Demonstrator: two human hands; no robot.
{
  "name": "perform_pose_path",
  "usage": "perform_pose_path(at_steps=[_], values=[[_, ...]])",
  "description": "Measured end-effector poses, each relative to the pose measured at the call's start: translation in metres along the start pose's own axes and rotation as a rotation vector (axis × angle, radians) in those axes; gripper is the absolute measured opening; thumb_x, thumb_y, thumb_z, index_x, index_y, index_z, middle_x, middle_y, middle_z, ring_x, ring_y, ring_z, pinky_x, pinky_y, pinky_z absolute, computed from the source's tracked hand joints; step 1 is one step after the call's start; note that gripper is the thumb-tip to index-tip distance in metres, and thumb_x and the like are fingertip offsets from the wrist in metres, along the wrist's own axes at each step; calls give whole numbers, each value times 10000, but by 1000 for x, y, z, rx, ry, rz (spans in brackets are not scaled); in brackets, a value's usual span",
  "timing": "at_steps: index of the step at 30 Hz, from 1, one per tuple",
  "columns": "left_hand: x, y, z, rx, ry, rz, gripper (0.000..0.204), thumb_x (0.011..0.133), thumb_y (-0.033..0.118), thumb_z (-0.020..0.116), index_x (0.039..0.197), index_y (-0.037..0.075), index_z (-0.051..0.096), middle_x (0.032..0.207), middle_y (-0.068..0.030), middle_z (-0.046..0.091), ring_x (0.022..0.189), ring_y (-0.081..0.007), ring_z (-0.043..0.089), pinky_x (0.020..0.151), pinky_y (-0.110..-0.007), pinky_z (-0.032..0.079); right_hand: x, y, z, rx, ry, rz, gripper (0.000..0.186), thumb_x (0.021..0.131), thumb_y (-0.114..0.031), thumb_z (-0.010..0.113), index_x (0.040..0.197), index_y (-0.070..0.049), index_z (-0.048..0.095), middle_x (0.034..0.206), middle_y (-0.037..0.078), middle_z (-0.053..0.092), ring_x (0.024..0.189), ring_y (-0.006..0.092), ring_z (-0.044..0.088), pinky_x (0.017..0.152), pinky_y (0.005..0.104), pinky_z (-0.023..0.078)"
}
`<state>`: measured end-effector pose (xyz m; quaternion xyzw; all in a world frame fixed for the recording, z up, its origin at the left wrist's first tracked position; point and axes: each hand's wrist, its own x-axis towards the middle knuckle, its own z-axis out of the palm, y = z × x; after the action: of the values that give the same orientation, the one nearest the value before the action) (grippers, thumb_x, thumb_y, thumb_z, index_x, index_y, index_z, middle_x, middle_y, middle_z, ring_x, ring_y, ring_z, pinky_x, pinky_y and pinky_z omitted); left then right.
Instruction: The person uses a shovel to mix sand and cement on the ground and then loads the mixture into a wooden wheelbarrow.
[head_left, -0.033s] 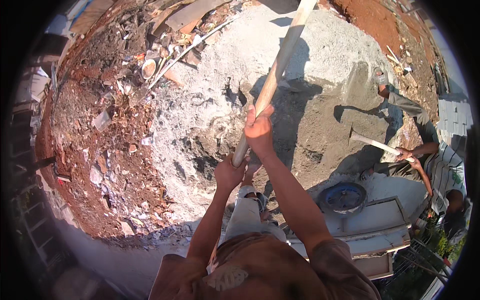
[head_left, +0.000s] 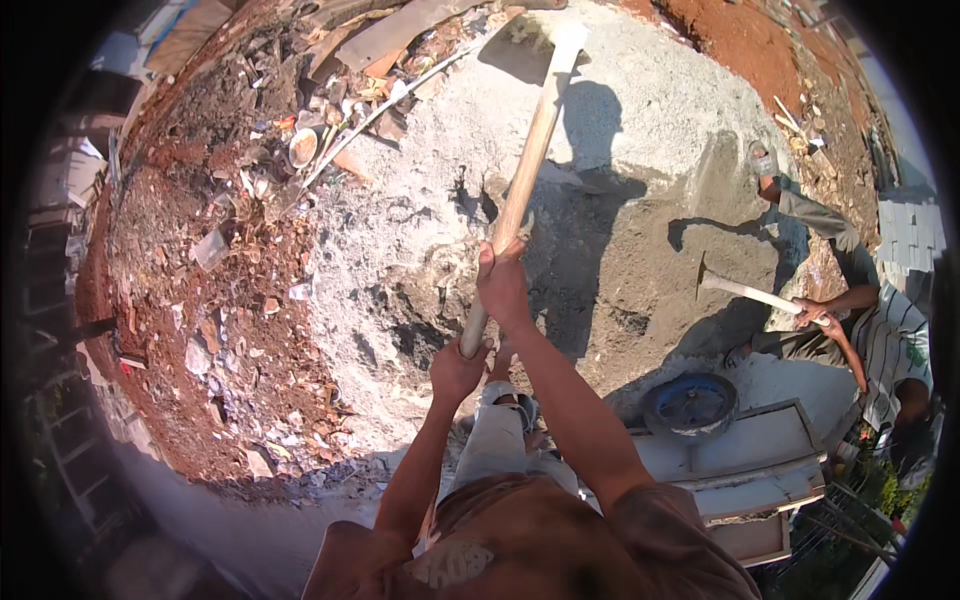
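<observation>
My left hand (head_left: pixel 460 372) is wrapped round the butt end of a long wooden-handled hoe (head_left: pixel 528 170). Farther up the same handle, my right hand (head_left: pixel 503 288) grips it with the fingers closed. The hoe slants up and away, its broad grey blade (head_left: pixel 515 48) over the far edge of a pale, powdery grey heap (head_left: pixel 650 85). Whether the blade touches the heap I cannot tell. Damp-looking grey mix (head_left: pixel 640 235) lies between my feet and the heap, partly under my shadow.
On the right a co-worker (head_left: pixel 895 325) holds another hoe (head_left: pixel 750 291) over the mix. A blue-rimmed wheel (head_left: pixel 690 403) lies beside pale framed panels (head_left: pixel 750 440). Rubble and litter (head_left: pixel 240 340) cover the reddish ground at left. A thin white pole (head_left: pixel 390 95) lies along the far-left edge.
The hoe has swung so that its blade now shows at the top, where only the handle showed before. My right hand has come a little nearer and lower.
</observation>
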<state>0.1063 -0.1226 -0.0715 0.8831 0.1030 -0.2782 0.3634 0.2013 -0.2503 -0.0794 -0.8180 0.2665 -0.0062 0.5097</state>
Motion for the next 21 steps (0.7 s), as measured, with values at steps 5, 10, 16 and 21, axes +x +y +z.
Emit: perform_pose_path(at_steps=[5, 10, 16, 21], values=[[-23, -80, 4, 91, -199, -416, 539, 802, 461, 686, 840, -77, 675, 794, -289, 666, 823, -420, 676, 711, -479, 511, -70, 114, 117, -122, -722, 359, 513, 929, -316, 538, 1166, 138, 510, 883, 265, 669, 790, 363, 686, 654, 437, 553], [-9, -27, -12, 346, -349, -200, 552, 810, 479, 652, 851, -71, 681, 849, -290, 670, 868, -433, 664, 761, -491, 514, -77, 118, 54, 309, -629, 582, 418, 923, -321, 572, 960, 95, 595, 787, 160, 638, 635, 226, 651, 527, 372, 540], [-41, 21, -7, 696, -686, -4, 574, 830, 520, 613, 880, -46, 696, 883, -289, 671, 893, -441, 656, 795, -478, 519, -151, 130, -6, 716, -198, 869, 318, 891, -330, 609, 941, -15, 616, 745, 96, 630, 626, 207, 636, 521, 352, 525], [-126, 48, 4, 1001, -933, 189, 606, 853, 544, 583, 944, -48, 678, 905, -264, 677, 901, -420, 664, 810, -471, 521, -242, 172, -62, 1098, 18, 1139, 296, 831, -341, 638, 966, -84, 581, 785, 78, 630, 669, 222, 626, 604, 413, 519]])
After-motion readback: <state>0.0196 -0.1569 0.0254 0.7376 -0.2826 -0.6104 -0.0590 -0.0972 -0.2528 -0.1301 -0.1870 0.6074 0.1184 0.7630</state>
